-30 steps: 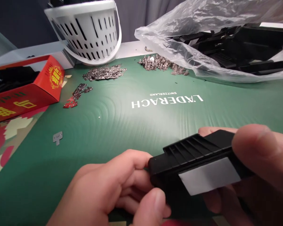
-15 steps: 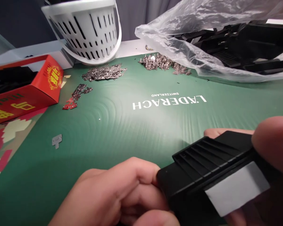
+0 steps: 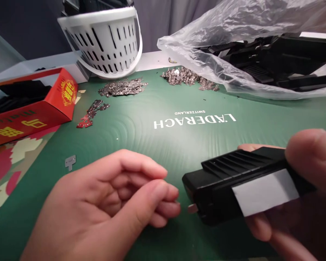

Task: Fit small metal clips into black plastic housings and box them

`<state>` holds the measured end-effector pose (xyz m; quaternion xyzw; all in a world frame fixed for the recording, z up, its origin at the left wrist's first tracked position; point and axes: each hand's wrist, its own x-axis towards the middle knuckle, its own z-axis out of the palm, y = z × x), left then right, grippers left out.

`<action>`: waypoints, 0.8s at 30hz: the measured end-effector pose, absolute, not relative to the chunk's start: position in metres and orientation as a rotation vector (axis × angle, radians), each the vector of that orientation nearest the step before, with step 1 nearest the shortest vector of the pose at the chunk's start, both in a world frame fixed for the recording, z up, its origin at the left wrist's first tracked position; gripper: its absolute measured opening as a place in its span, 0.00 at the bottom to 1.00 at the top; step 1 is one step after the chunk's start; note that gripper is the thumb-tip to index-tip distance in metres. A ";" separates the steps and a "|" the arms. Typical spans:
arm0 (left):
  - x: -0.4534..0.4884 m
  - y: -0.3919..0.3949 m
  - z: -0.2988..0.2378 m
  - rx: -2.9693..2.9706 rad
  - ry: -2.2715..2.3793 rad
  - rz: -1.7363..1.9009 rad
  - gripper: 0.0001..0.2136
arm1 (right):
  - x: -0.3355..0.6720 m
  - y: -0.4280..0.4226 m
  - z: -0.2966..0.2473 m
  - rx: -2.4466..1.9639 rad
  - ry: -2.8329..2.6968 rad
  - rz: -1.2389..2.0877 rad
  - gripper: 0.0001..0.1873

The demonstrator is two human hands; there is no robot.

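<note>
Gripping a black plastic housing [image 3: 233, 177] in the right hand [image 3: 308, 156], a person holds its end, a small metal tab [image 3: 192, 208] showing there, just beside the left hand [image 3: 105, 195], whose fingers curl loosely, touching nothing. Piles of metal clips [image 3: 122, 88] sit on a green Läderach board [image 3: 141, 145] at upper center, by a white slotted basket [image 3: 103, 45], a red box [image 3: 35, 112] at left and a plastic bag [image 3: 233, 43] of black parts [image 3: 274, 59] at upper right; both hands run off the frame's bottom edge.
</note>
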<state>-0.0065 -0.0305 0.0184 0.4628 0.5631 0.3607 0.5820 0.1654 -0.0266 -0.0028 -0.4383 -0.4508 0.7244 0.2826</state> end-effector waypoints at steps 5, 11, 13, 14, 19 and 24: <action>0.001 -0.030 0.020 1.078 1.330 0.861 0.02 | 0.170 -0.023 -0.005 -1.046 -0.959 2.142 0.19; 0.000 -0.031 0.020 1.041 1.286 0.841 0.07 | 0.167 -0.021 -0.005 -1.223 -0.904 2.042 0.15; -0.001 -0.030 0.020 1.043 1.265 0.842 0.07 | 0.166 -0.021 -0.002 -1.275 -0.911 2.001 0.14; -0.002 -0.030 0.020 1.046 1.254 0.844 0.07 | 0.166 -0.021 0.000 -1.293 -0.932 1.988 0.14; -0.005 -0.029 0.020 1.077 1.233 0.799 0.06 | 0.167 -0.021 0.004 -1.344 -1.061 1.868 0.16; -0.006 -0.031 0.017 1.212 1.279 0.694 0.07 | 0.166 -0.021 0.001 -1.351 -1.110 1.834 0.16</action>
